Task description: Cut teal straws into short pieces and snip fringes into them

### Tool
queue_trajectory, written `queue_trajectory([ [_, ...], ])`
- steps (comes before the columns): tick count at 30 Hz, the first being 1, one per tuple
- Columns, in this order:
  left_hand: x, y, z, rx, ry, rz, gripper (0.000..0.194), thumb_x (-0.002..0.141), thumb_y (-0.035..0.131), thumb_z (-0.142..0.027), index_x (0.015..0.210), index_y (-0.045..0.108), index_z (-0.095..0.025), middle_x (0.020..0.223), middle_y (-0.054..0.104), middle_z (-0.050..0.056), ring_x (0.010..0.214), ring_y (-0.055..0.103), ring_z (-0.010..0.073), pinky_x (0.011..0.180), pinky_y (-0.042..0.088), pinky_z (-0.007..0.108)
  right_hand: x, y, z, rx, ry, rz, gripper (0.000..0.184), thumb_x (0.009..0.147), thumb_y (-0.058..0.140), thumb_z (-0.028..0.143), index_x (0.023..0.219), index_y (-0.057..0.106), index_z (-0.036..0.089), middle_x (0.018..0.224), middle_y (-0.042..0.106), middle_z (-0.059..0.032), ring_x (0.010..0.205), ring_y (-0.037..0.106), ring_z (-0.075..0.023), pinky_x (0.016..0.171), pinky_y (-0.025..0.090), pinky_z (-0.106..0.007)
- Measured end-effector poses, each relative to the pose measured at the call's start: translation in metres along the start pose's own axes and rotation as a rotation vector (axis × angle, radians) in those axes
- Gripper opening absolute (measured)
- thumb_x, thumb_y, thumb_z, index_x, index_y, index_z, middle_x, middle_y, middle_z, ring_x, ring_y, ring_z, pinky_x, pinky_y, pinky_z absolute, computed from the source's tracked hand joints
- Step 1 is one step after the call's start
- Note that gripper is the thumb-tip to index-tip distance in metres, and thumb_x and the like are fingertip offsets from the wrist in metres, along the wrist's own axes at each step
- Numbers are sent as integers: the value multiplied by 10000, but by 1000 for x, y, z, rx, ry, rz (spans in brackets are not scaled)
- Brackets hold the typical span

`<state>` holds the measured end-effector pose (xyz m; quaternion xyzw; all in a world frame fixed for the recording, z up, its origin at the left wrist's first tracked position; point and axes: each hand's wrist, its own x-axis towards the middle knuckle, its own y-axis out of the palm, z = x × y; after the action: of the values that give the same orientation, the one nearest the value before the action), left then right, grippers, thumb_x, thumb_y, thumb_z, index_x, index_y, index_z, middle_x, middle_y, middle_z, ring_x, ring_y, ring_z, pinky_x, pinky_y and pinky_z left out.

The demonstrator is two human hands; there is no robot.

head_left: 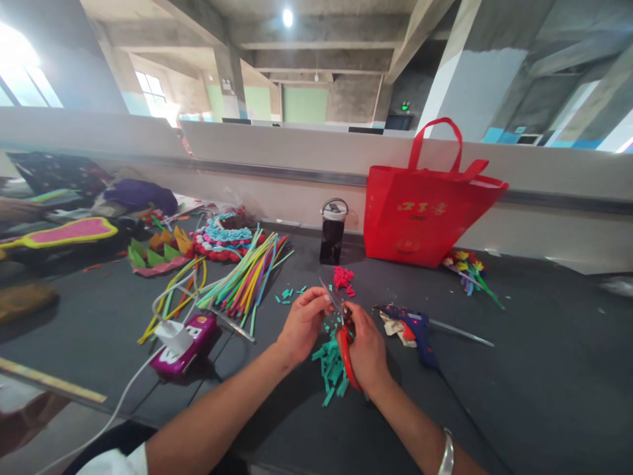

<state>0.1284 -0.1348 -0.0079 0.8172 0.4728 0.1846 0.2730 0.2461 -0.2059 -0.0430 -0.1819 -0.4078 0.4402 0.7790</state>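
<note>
In my right hand (364,346) is a pair of scissors with red handles (348,359), their blades pointing up and left toward my other hand. My left hand (306,323) is closed in a pinch near the blades; what lies between its fingertips is too small to make out. Beneath both hands spreads a pile of short green strips (331,363). A few more green pieces (287,295) lie to the left, and a small heap of pinkish-red pieces (343,278) sits just beyond the blades.
A glue gun (413,323) lies to the right with its cord trailing forward. Leftward are a purple power strip (185,346) and a bundle of colourful sticks (247,274). A black bottle (332,234) and a red bag (420,211) stand behind. Another person's hand (20,210) shows far left.
</note>
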Motion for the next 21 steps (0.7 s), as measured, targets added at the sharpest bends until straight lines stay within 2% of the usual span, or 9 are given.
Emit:
queue_trajectory([
  [12, -1, 1, -3, 11, -50, -13, 181, 621, 809, -217, 718, 670, -154, 621, 586, -21, 596, 477, 81, 637, 369, 215, 0, -1, -5, -58, -34, -4, 425, 777, 491, 125, 1196, 549, 169, 1076, 663, -101, 977, 643, -235, 852, 521, -373],
  [21, -1, 2, -4, 31, -65, -15, 183, 627, 811, -242, 724, 684, -153, 629, 593, -19, 595, 481, 77, 629, 366, 215, -1, -5, -1, -72, -17, -15, 359, 801, 475, 132, 1139, 584, 185, 1013, 709, -87, 880, 685, -231, 769, 529, -341],
])
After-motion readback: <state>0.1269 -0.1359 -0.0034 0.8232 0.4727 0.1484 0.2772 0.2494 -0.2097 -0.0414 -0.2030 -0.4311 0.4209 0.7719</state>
